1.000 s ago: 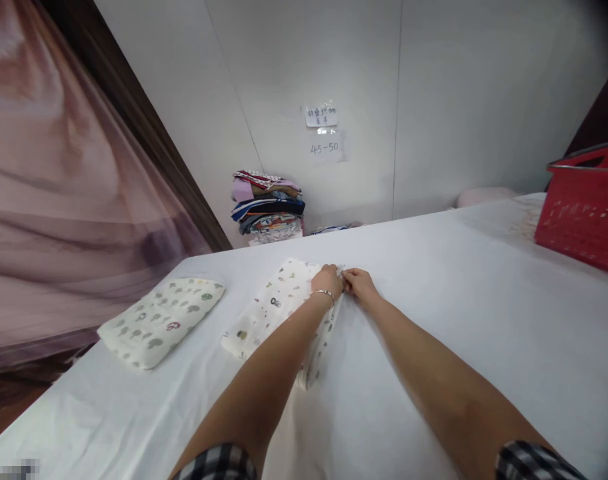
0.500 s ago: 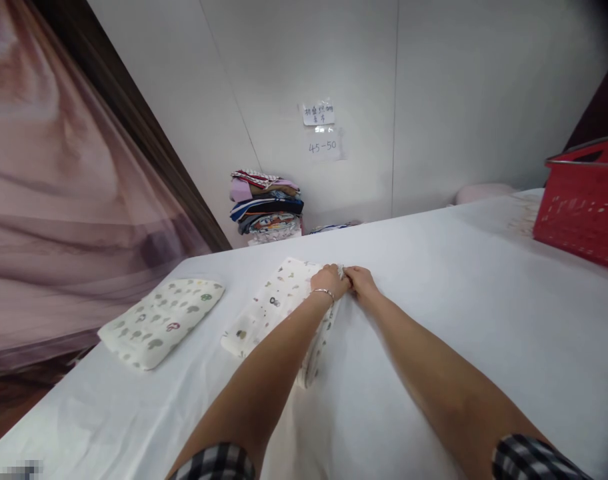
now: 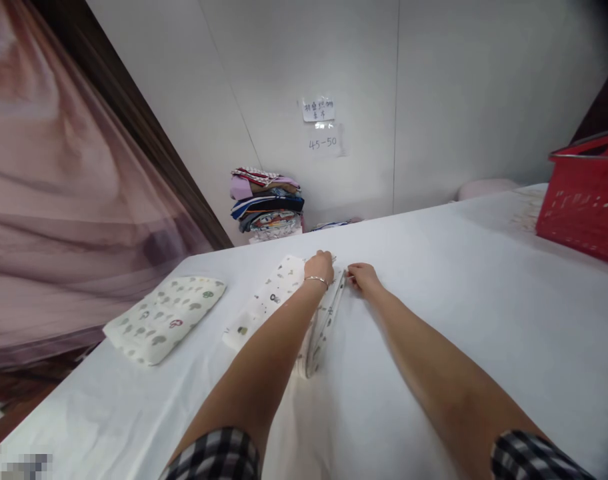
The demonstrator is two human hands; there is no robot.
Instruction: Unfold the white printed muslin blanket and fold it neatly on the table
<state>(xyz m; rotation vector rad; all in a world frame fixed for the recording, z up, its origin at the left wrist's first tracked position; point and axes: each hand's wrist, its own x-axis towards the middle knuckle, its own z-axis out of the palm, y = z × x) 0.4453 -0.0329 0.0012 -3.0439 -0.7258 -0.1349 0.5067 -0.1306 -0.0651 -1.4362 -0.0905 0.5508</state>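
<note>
A white cloth (image 3: 264, 298) with small printed figures lies folded in layers in front of me, its right side partly hidden by my left forearm. My left hand (image 3: 319, 267), with a bracelet at the wrist, is closed at the cloth's far right corner; its fingertips are mostly hidden. Just to the right, my right hand (image 3: 363, 277) pinches the edge of one layer and holds it a little apart from the rest. Further left rests a second folded cloth (image 3: 167, 319), printed with mushrooms, which neither hand touches.
A white-covered table (image 3: 434, 313) spreads under everything. On its right stands a red plastic basket (image 3: 584, 207). Behind the far edge is a pile of folded fabrics (image 3: 267, 203) against the wall, below paper signs (image 3: 321, 127). A pink curtain (image 3: 59, 200) hangs at the left.
My hands were close together at the corner and have now parted. The left has moved slightly left and away from me, and a layer at the right edge stands separated.
</note>
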